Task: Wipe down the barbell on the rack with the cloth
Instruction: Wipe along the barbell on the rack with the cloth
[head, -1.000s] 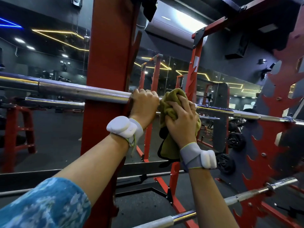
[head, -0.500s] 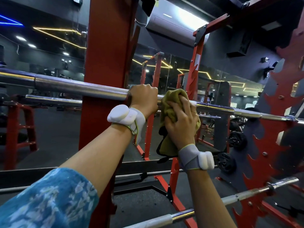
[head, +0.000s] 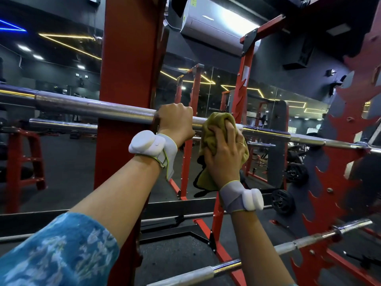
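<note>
From the head camera, the barbell (head: 92, 107) lies across the red rack (head: 132, 65). The left hand (head: 177, 122) curls round it; just beside, the right hand (head: 224, 151) clutches the olive cloth (head: 214, 124) against the bar (its tail hanging below).

The barbell (head: 92, 106) leaves the picture at the left edge and at the right edge, so its two ends do not show. One part of it is covered by the left hand (head: 175, 122), which grips it, and the fingertips of this hand are behind the bar. Another part is under the cloth (head: 214, 131) that the right hand (head: 225, 155) holds around it. The lower bar (head: 288, 247) passes behind the right forearm (head: 255, 244) and is cut by the bottom edge. The red upright (head: 129, 58) is cut at the top.
</note>
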### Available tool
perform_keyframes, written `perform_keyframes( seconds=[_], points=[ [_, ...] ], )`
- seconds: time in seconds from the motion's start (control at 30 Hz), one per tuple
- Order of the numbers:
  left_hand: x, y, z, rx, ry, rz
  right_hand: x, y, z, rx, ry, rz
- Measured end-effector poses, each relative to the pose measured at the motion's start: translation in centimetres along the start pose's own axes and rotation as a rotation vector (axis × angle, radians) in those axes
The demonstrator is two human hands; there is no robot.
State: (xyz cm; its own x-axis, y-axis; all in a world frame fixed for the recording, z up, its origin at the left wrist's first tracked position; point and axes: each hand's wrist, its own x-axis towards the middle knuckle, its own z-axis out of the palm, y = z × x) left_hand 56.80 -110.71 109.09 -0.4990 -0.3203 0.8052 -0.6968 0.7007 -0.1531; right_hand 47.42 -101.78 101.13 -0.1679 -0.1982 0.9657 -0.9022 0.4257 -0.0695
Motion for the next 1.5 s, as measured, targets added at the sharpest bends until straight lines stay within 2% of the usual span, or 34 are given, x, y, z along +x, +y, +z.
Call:
perform_keyframes(
  seconds=[0.17, 0.2, 0.33, 0.4, 0.5, 0.6, 0.67, 0.8, 0.87, 0.93, 1.03, 1.1, 1.2, 1.27, 1.3, 1.37, 1.5],
  points=[
    [-0.4, -0.1, 0.1, 0.022, 0.018, 0.002, 2.7, 0.5, -1.3, 0.059, -0.091, 0.256],
    [-0.4, -0.1, 0.1, 0.023, 0.025, 0.001, 3.0, 0.0, -1.5, 0.050, -0.101, 0.245],
    [-0.7, -0.1, 0.6, 0.033, 0.072, 0.006, 1.7, -0.8, -0.9, -0.027, -0.058, -0.060],
    [-0.9, -0.2, 0.7, 0.038, 0.095, 0.018, 1.0, -0.2, -0.7, -0.001, -0.017, -0.099],
    [-0.9, -0.2, 0.7, 0.029, 0.110, 0.028, 0.9, 0.7, -0.9, 0.053, -0.013, 0.034],
    [-1.1, -0.2, 0.8, 0.037, 0.101, 0.030, 2.7, 0.3, -1.5, 0.082, -0.035, 0.276],
    [-1.0, -0.3, 0.8, 0.046, 0.099, 0.024, 3.9, -0.3, -1.9, 0.050, -0.060, 0.323],
    [-1.0, -0.1, 0.7, 0.002, 0.091, 0.014, 3.4, -0.9, -2.1, 0.007, -0.067, 0.028],
    [-1.2, 0.0, 0.9, 0.002, 0.120, 0.033, 2.6, -0.2, -2.1, 0.025, -0.057, -0.035],
    [-1.2, 0.6, 1.3, -0.002, 0.175, 0.078, 2.3, 0.8, -2.3, 0.046, -0.031, 0.031],
    [-1.1, 2.1, 2.2, 0.043, 0.231, 0.160, 3.6, 1.8, -2.5, 0.043, -0.075, 0.252],
    [-0.7, 3.0, 2.6, 0.108, 0.208, 0.170, 4.7, 1.5, -2.9, 0.024, -0.098, 0.311],
    [0.3, 3.4, 2.8, 0.117, 0.234, 0.153, 4.8, 0.7, -3.0, -0.039, -0.124, 0.146],
    [0.7, 3.2, 2.6, 0.117, 0.241, 0.146, 3.7, 0.8, -2.5, -0.054, -0.081, -0.020],
    [0.7, 3.3, 2.5, 0.102, 0.213, 0.159, 3.1, 1.2, -2.2, -0.029, -0.069, -0.040],
    [0.9, 3.3, 2.4, 0.053, 0.179, 0.173, 2.4, 2.1, -2.0, 0.031, -0.051, 0.009],
    [1.1, 3.5, 1.1, 0.027, 0.123, 0.150, 3.2, 3.9, -2.0, 0.022, -0.074, 0.262]
  ],
)
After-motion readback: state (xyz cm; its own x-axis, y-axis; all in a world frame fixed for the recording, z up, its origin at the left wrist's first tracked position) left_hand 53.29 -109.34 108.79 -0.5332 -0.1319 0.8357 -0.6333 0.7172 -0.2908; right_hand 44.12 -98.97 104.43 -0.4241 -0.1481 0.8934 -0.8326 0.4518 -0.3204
